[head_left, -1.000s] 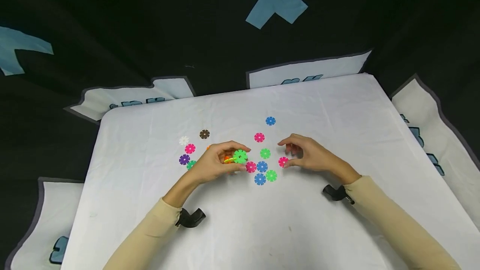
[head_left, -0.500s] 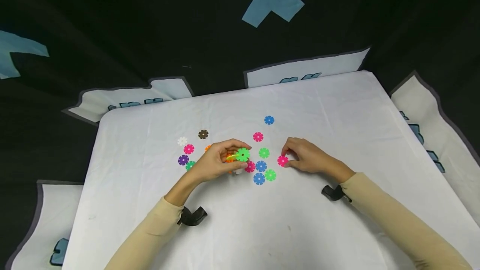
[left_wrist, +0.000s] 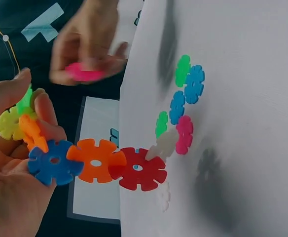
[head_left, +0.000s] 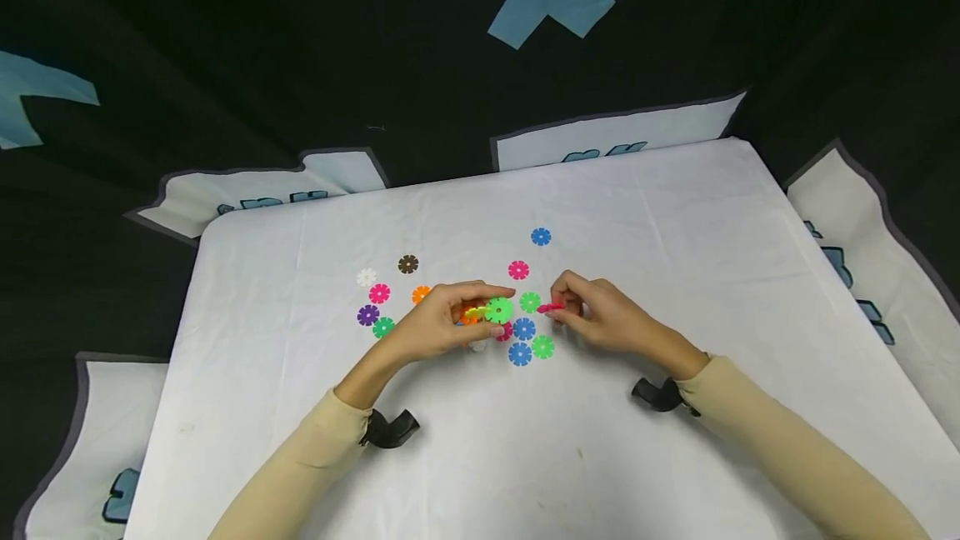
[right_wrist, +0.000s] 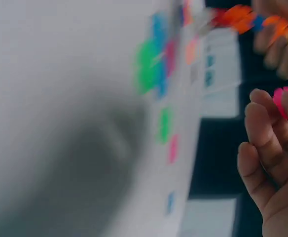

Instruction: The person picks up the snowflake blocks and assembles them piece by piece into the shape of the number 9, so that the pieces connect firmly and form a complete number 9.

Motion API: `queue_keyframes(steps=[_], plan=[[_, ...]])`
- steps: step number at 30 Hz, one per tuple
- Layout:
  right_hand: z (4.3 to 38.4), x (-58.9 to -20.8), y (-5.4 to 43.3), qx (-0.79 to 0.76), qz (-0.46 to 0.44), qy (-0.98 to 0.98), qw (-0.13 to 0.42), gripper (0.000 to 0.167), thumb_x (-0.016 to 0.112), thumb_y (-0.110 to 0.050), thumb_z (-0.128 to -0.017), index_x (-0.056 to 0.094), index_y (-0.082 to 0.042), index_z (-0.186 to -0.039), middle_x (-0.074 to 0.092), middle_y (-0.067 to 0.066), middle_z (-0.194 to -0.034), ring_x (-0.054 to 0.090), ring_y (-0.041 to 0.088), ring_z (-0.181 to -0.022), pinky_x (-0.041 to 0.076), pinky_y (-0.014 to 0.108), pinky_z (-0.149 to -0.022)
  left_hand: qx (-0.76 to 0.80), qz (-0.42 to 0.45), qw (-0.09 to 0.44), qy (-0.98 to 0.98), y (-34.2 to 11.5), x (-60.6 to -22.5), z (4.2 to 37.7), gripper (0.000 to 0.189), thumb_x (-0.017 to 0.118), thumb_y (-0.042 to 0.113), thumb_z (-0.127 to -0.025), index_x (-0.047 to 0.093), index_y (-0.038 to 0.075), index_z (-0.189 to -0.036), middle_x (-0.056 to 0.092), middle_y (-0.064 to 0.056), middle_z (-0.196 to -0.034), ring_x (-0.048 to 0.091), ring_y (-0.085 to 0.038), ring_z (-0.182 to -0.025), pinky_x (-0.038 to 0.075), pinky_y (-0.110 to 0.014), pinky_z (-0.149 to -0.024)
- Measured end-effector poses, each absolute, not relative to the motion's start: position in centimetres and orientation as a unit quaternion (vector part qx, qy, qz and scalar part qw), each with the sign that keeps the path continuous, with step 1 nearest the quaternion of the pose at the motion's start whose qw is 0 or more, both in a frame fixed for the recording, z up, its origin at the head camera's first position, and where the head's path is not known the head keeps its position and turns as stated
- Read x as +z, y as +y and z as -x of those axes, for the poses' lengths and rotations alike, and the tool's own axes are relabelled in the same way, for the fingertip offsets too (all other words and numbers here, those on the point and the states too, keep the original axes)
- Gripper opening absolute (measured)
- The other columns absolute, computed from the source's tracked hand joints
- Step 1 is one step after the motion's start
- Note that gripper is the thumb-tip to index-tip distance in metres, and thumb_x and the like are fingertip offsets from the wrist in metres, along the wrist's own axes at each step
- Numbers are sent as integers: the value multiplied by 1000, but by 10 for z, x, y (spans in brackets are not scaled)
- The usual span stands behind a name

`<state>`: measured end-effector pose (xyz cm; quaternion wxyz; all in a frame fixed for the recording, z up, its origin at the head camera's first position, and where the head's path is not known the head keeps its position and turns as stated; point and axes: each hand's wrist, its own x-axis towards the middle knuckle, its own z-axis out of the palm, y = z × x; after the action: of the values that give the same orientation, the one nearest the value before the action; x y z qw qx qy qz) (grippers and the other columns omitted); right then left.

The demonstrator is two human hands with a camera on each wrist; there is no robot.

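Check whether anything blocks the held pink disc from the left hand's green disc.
Nothing visible does: open space separates the pink disc in the right hand from the green disc in the left hand. A loose green disc seen between them lies lower, on the table.

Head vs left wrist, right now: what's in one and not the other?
Left wrist only: the red disc in the chain, plainly visible, with an orange disc linked beside it.

Head only: brown disc, purple disc, beige sleeves.

Both: left hand holding the chain's green disc and yellow disc; right hand pinching a pink disc.
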<state>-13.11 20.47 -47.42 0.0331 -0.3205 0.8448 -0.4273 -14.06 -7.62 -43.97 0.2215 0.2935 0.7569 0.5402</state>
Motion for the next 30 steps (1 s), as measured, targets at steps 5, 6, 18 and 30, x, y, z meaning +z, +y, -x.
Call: queue_keyframes(steps=[5, 6, 18, 30], plan=[[126, -453, 188, -445, 368, 816, -20, 25, 74, -1, -84, 58, -8, -102, 61, -3, -73, 50, 5, -66, 42, 21, -54, 534, -297, 218, 761, -76, -437, 142, 44, 71, 11, -89, 61, 13, -132, 66, -5, -115, 60, -19, -92, 52, -23, -71], [126, -450, 186, -443, 372, 815, -24, 26, 75, -1, -84, 58, -8, -103, 60, -4, -73, 50, 4, -66, 43, 21, -55, 533, -295, 219, 763, -75, -437, 142, 44, 71, 12, -89, 61, 13, -132, 66, -5, -115, 60, -20, -87, 52, -23, -67], [125, -443, 181, -432, 381, 816, -50, 26, 73, -1, -86, 62, -8, -109, 63, -5, -73, 51, 3, -64, 50, 26, -56, 537, -288, 235, 757, -74, -432, 141, 44, 71, 13, -90, 61, 11, -133, 65, -7, -111, 57, -35, -68, 50, -25, -57], [127, -436, 180, -421, 399, 814, -33, 21, 74, -6, -86, 67, -10, -106, 71, -2, -87, 54, 3, -65, 51, 22, -57, 531, -314, 242, 749, -76, -429, 144, 43, 70, 13, -91, 61, 11, -133, 65, -4, -131, 61, -15, -97, 49, -20, -71]])
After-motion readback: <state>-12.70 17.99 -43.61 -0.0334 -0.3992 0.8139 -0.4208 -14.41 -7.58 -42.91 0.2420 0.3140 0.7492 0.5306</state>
